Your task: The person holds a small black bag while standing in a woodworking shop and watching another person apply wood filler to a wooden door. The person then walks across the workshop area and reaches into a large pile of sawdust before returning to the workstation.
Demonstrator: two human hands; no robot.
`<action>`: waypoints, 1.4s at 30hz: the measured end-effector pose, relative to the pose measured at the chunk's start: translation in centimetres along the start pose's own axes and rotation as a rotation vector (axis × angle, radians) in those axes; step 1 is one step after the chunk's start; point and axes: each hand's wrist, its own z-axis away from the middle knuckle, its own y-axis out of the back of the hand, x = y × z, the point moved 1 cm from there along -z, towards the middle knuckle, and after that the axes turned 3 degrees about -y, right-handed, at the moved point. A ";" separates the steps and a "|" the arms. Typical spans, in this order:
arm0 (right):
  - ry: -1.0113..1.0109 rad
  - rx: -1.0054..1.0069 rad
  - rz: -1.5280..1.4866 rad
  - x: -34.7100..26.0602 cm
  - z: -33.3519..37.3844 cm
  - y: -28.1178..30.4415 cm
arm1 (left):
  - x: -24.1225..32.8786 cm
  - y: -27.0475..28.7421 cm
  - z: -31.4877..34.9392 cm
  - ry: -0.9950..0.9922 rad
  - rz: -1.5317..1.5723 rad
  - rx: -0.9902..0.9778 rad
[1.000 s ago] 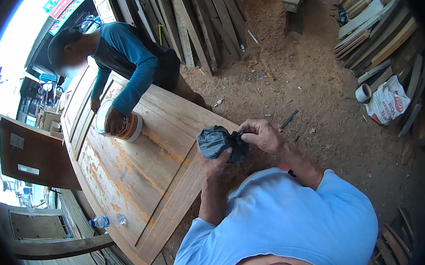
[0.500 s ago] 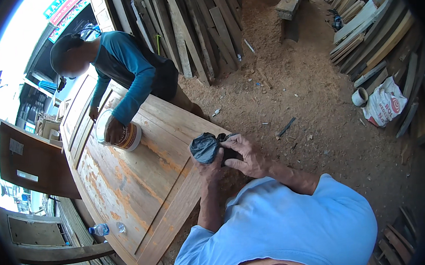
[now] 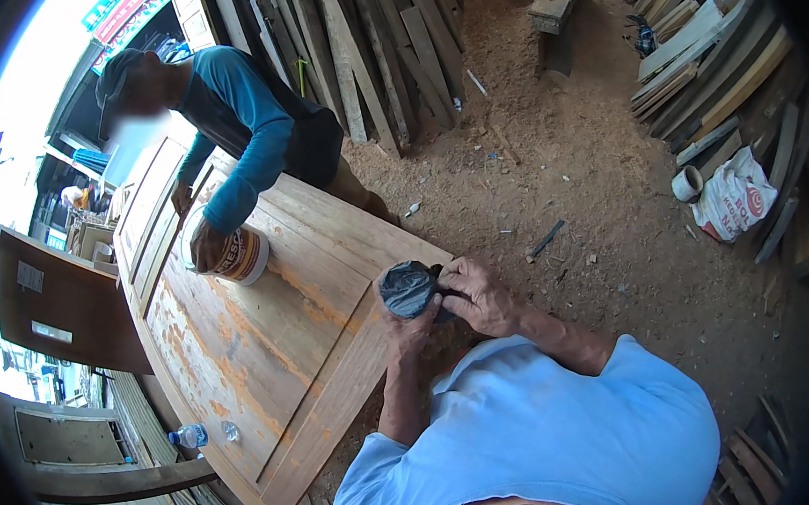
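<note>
Near the right edge of the wooden door panel (image 3: 339, 388), a round object wrapped in black plastic (image 3: 405, 288) is in my left hand (image 3: 410, 330). Its top is covered by the crinkled plastic, so what lies inside is hidden. My right hand (image 3: 480, 299) pinches the gathered black plastic at the object's right side. Farther up the panel stands a white tub with a brown label (image 3: 243, 257). A co-worker in a teal-sleeved shirt (image 3: 252, 146) leans over it, one hand at the tub's rim and the other on the panel beyond.
Two clear plastic bottles (image 3: 190, 436) lie at the panel's left edge. Planks lean upright (image 3: 353, 59) behind the co-worker. Sawdust covers the floor (image 3: 549, 167). On the right are stacked boards (image 3: 700, 53), a white sack (image 3: 736, 196) and a tape roll (image 3: 687, 184).
The black-wrapped object and both my hands have shifted slightly right. My right fingers have closed together on the plastic. The co-worker has raised their head.
</note>
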 end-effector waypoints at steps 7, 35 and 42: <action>-0.062 0.078 0.082 1.5 0.5 -1.0 | 0.9 -2.2 0.1 0.065 -0.096 0.009; -0.185 -0.045 0.037 1.5 0.2 1.1 | -1.2 -0.5 -0.6 0.211 0.021 -0.171; -0.213 -0.136 -0.263 2.0 0.0 1.7 | -0.6 -0.3 -1.0 0.196 0.117 -0.252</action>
